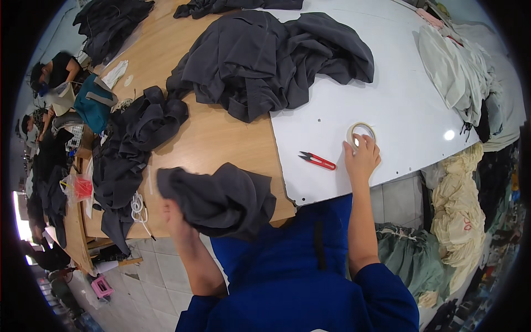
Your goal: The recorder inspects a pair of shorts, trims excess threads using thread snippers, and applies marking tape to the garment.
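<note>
A crumpled dark grey garment (227, 199) is in my left hand (174, 216), raised over the table's near edge. The cloth hides part of my fingers, which are closed on its left end. My right hand (363, 157) is on the white tabletop, its fingers curled onto the near rim of a pale roll of tape (363, 131). A small bright white patch shows by the fingertips; what it is I cannot tell. Left of that hand lies a pair of red-handled thread snips (318, 160), dark blades pointing left.
A big heap of dark grey garments (265, 61) covers the far middle, and another pile (135, 133) lies at left near a white cord (139, 210). White cloth (453, 72) sits at far right. Cream fabric (456, 205) and a green sack (409, 254) stand below. Co-workers sit far left.
</note>
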`<action>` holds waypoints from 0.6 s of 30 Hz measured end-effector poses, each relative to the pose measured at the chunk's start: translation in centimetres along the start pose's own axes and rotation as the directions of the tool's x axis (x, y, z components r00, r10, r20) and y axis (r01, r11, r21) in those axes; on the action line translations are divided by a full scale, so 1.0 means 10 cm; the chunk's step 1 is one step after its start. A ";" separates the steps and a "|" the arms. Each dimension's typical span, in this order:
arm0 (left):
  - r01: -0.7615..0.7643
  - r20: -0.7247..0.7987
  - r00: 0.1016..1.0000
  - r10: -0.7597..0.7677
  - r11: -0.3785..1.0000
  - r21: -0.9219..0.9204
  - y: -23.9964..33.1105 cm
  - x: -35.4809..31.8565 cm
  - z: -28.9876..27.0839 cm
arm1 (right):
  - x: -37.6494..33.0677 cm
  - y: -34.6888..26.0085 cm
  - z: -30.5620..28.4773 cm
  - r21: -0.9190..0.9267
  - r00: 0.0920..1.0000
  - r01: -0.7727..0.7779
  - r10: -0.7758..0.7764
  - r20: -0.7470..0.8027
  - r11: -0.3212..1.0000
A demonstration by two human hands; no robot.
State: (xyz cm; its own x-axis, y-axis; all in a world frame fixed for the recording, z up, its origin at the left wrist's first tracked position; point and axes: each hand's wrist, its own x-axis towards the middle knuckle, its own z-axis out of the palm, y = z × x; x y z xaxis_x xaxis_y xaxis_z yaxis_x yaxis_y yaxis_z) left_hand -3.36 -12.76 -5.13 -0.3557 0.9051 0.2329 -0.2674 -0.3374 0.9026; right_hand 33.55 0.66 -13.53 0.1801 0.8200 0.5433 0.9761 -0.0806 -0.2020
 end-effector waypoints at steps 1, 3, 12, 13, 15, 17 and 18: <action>0.063 0.015 0.998 -0.061 0.987 -0.151 -0.02 -0.01 0.08 | -0.02 0.09 0.05 -0.001 1.000 0.006 -0.006 0.001 1.000; 0.214 0.132 0.968 -0.215 0.977 0.017 -0.02 0.00 0.33 | -0.03 0.23 0.14 0.439 0.984 -0.148 0.087 0.156 0.886; -0.135 0.425 0.889 -0.173 0.787 0.603 -0.27 -0.03 1.09 | 0.13 -0.34 -0.83 0.675 0.809 -0.567 -0.162 0.565 -0.472; -0.205 0.451 0.881 -0.142 0.745 0.634 -0.31 -0.05 1.12 | 0.11 -0.39 -0.88 0.655 0.819 -0.561 -0.228 0.526 -0.506; -0.276 0.439 0.896 -0.070 0.687 0.672 -0.34 -0.07 1.17 | 0.09 -0.47 -0.97 0.648 0.803 -0.585 -0.241 0.544 -0.488; -0.388 0.438 0.898 0.037 0.538 0.748 -0.37 -0.08 1.19 | 0.06 -0.50 -1.04 0.689 0.821 -0.571 -0.291 0.491 -0.447; -0.389 0.419 0.906 0.061 0.509 0.768 -0.37 -0.08 1.20 | 0.05 -0.53 -1.07 0.686 0.815 -0.579 -0.296 0.497 -0.442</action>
State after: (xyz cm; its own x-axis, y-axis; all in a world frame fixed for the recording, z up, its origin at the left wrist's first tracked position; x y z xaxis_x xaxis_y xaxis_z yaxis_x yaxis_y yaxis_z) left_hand 8.67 -9.16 -4.34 0.0363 0.9077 0.4180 0.6900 -0.3253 0.6465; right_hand 29.81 -4.52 -3.50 -0.2029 0.9743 0.0976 -0.6191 -0.0504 -0.7837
